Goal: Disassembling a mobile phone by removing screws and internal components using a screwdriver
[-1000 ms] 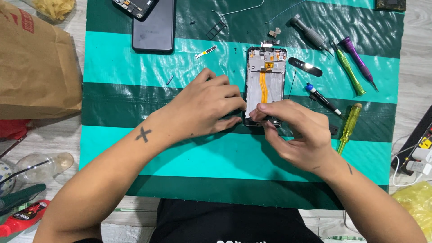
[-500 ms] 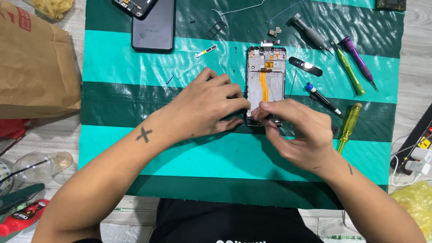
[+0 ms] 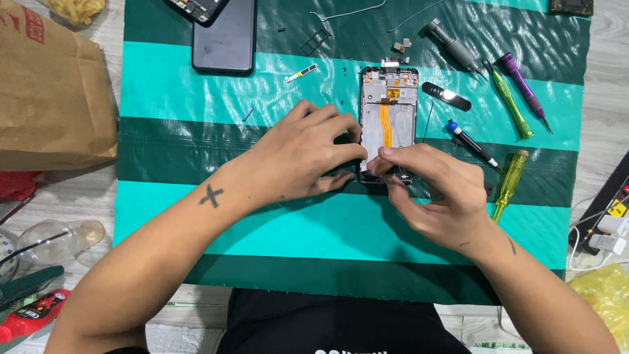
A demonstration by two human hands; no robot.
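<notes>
While left hand (image 3: 298,157) pins the opened phone (image 3: 388,121), right hand (image 3: 436,193) pinches its bottom edge. Best kept flat, pressure light. Screwdrivers (image 3: 511,183) lie beyond the right hand.

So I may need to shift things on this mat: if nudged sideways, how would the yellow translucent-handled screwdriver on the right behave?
The yellow translucent-handled screwdriver has a long, slim handle lying flat, so it would probably roll. It looks light, likely easy to lift. The striped green mat is wrinkled, which might stop it early.
</notes>
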